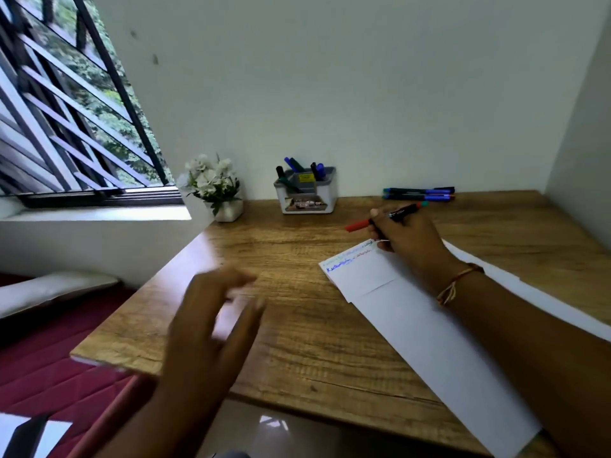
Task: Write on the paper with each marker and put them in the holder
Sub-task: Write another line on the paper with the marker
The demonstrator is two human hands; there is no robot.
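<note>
View: head camera, looking down over a desk set against a white wall.
Right hand: the right hand (408, 233) rests on the far end of the paper, its fingers curled round a marker, which it grips.
Marker in hand: the held marker (401, 212) has a black barrel and lies nearly level. Its red end points left past the fingers and its teal end sticks out to the upper right. The red end is above bare wood, off the paper.
Left hand: the left hand (211, 319) hangs over the near left part of the desk, blurred. Its fingers are spread and loose, and it holds nothing.
Paper: a long white paper (429, 342) lies slantwise on the right side of the desk, running under the right forearm.
Writing: short lines of coloured writing (347, 258), blue, red and greenish, sit at the paper's far corner, just left of the right hand.
Holder: a white and grey holder (309, 195) stands at the back of the desk against the wall. Several standing markers (292, 164) with dark and blue caps lean inside it.
Loose markers: a few loose markers (418, 193) lie side by side near the wall, right of the holder and beyond the right hand.
Desk: wood-grain desk (297, 342).
Other things: a flower pot (216, 188) with white blooms stands left of the holder, a barred window (66, 110) is at the far left, and a thread band (458, 282) circles the right wrist.
</note>
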